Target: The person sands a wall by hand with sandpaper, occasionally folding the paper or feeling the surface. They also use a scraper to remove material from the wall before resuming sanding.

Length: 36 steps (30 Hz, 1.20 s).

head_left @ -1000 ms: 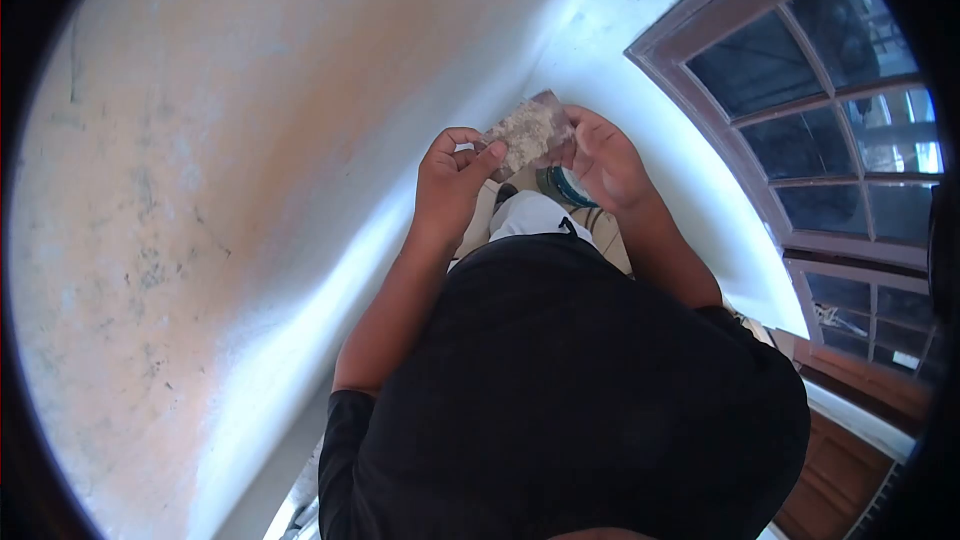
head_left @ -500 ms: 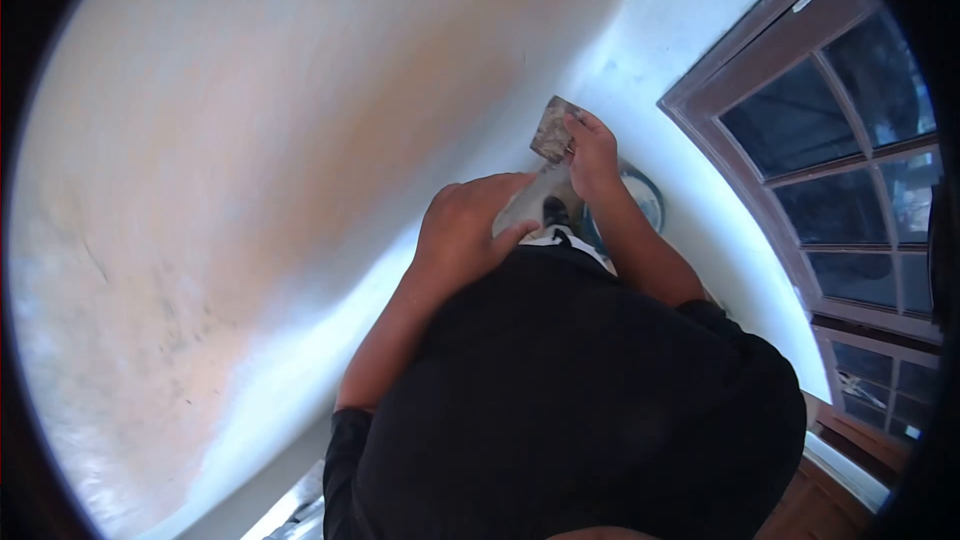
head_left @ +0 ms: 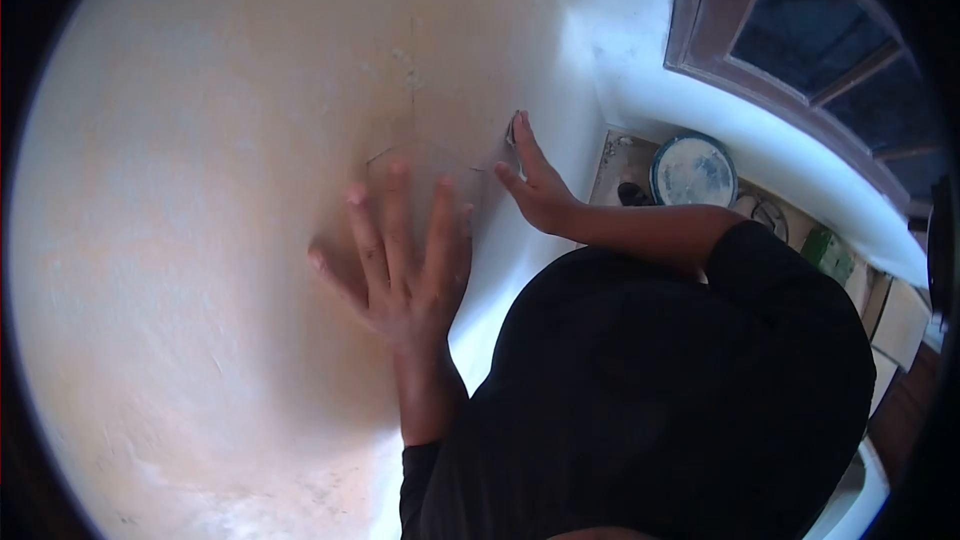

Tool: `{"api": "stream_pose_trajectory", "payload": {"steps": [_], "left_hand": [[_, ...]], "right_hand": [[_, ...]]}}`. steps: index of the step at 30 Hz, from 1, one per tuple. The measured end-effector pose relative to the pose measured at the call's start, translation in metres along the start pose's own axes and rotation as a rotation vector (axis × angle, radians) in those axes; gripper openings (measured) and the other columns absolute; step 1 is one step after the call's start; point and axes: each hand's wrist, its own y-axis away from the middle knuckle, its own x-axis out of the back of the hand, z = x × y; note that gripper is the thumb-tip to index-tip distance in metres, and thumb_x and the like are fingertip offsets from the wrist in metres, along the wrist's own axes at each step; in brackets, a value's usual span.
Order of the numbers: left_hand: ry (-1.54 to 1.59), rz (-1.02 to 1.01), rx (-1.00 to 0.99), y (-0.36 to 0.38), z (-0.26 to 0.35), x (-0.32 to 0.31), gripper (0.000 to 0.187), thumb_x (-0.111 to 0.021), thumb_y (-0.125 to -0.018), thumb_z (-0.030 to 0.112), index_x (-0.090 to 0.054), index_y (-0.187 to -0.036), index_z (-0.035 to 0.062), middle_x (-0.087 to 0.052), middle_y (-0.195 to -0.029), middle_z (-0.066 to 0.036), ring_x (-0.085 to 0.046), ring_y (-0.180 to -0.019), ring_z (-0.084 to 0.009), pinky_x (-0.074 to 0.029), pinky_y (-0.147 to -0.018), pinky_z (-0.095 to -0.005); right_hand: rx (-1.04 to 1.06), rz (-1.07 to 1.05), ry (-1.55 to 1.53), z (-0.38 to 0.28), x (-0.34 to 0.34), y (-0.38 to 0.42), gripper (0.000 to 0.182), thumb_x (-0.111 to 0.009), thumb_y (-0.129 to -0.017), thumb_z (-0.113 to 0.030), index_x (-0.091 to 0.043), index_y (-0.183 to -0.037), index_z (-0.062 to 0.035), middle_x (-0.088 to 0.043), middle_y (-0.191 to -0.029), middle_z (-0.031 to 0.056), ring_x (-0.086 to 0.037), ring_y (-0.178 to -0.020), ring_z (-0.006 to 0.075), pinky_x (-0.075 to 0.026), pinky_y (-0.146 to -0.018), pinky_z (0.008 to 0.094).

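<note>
My left hand (head_left: 400, 275) is open, its fingers spread on or close against the pale, patchy plaster wall (head_left: 230, 190). Fine cracks and a dark line run through the plaster just above those fingertips. To its right, my right hand (head_left: 540, 185) is turned toward the same wall near the corner, fingers stretched out. A thin edge of a worn piece of sandpaper (head_left: 513, 130) shows between its fingertips and the wall; most of the sheet is hidden.
On the floor in the corner stands a round bucket (head_left: 694, 172) with a whitish, smeared top. A green box (head_left: 828, 254) and pale boards (head_left: 900, 325) lie further right. A brown-framed glass window or door (head_left: 790, 20) fills the upper right.
My right hand has brought the sandpaper from in front of my body to the wall. My left hand has moved from near my waist onto the wall, fingers spreading. The view has shifted.
</note>
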Motion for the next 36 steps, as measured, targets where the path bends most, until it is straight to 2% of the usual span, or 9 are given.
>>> {"api": "stream_pose_trajectory", "payload": {"steps": [1,3,6,12,18,25,29,31,36], "left_hand": [[0.013,0.004,-0.025,-0.001,0.001,-0.002,0.024,-0.062,-0.090,0.047,-0.067,-0.111,0.0351,-0.062,-0.131,0.000,-0.047,-0.134,-0.0281,-0.013,-0.117,-0.0578],[0.006,-0.027,0.027,0.000,0.000,-0.002,0.026,-0.058,-0.092,0.049,-0.066,-0.113,0.0375,-0.062,-0.132,0.001,-0.047,-0.134,-0.0284,-0.008,-0.117,-0.0584],[0.079,-0.032,0.047,0.003,0.000,0.003,0.025,-0.058,-0.092,0.047,-0.066,-0.113,0.0369,-0.061,-0.132,0.002,-0.047,-0.133,-0.0278,-0.007,-0.117,-0.0578],[0.145,-0.024,0.075,0.004,0.001,0.007,0.023,-0.057,-0.093,0.045,-0.066,-0.112,0.0359,-0.062,-0.131,0.002,-0.050,-0.131,-0.0278,-0.005,-0.117,-0.0583],[0.181,-0.021,0.058,0.007,0.000,0.006,0.023,-0.057,-0.093,0.042,-0.066,-0.113,0.0345,-0.062,-0.131,0.003,-0.051,-0.131,-0.0275,-0.003,-0.116,-0.0607],[0.182,-0.046,0.042,0.008,0.004,0.006,0.029,-0.056,-0.092,0.047,-0.064,-0.118,0.0363,-0.059,-0.135,0.004,-0.048,-0.133,-0.0273,0.000,-0.116,-0.0597],[0.123,-0.101,0.046,0.010,0.010,0.003,0.033,-0.055,-0.092,0.051,-0.063,-0.121,0.0382,-0.057,-0.138,-0.002,-0.044,-0.136,-0.0302,0.002,-0.115,-0.0616],[0.125,-0.068,0.056,0.010,0.013,0.000,0.033,-0.055,-0.092,0.052,-0.064,-0.121,0.0384,-0.056,-0.139,-0.004,-0.042,-0.137,-0.0314,0.002,-0.115,-0.0624],[-0.107,-0.097,0.118,0.005,0.016,-0.011,0.033,-0.056,-0.091,0.055,-0.068,-0.115,0.0374,-0.054,-0.140,-0.013,-0.034,-0.141,-0.0375,0.006,-0.113,-0.0636]], "right_hand": [[-0.013,0.024,-0.006,-0.003,-0.002,-0.009,0.080,-0.046,-0.100,-0.046,-0.011,-0.151,0.0046,-0.010,-0.159,0.0255,-0.013,-0.148,0.0337,-0.018,-0.118,0.0371],[-0.278,0.020,-0.156,-0.010,-0.003,-0.041,0.099,-0.043,-0.097,-0.058,0.008,-0.149,0.0091,0.008,-0.158,0.0288,0.005,-0.148,0.0372,-0.005,-0.120,0.0405],[-0.441,0.146,-0.547,-0.012,0.029,-0.087,0.103,-0.041,-0.095,-0.063,0.007,-0.148,0.0104,0.008,-0.158,0.0296,0.007,-0.148,0.0382,-0.002,-0.120,0.0419],[-0.203,-0.117,-0.163,-0.051,-0.026,0.007,0.106,-0.040,-0.094,-0.065,0.010,-0.147,0.0112,0.010,-0.157,0.0309,0.010,-0.147,0.0389,0.000,-0.120,0.0416],[-0.687,0.207,-0.717,-0.020,0.021,-0.092,0.101,-0.034,-0.093,-0.070,-0.002,-0.152,0.0053,0.001,-0.160,0.0240,0.000,-0.149,0.0342,-0.007,-0.120,0.0409],[-0.373,0.175,-0.404,-0.053,-0.027,-0.036,0.103,-0.036,-0.095,-0.066,0.007,-0.148,0.0101,0.007,-0.158,0.0284,0.011,-0.148,0.0360,0.001,-0.120,0.0422],[-0.468,0.357,-0.358,0.013,0.021,-0.125,0.103,-0.034,-0.093,-0.069,0.005,-0.149,0.0089,0.007,-0.159,0.0269,0.010,-0.148,0.0372,0.000,-0.120,0.0439],[-0.685,0.335,-0.685,0.075,0.044,-0.158,0.104,-0.033,-0.092,-0.072,0.002,-0.150,0.0072,0.006,-0.159,0.0254,0.010,-0.148,0.0373,-0.002,-0.120,0.0444],[-0.550,0.305,-0.359,-0.001,0.024,-0.130,0.105,-0.031,-0.090,-0.074,0.000,-0.151,0.0057,0.005,-0.159,0.0248,0.005,-0.149,0.0346,-0.006,-0.120,0.0463]]}}
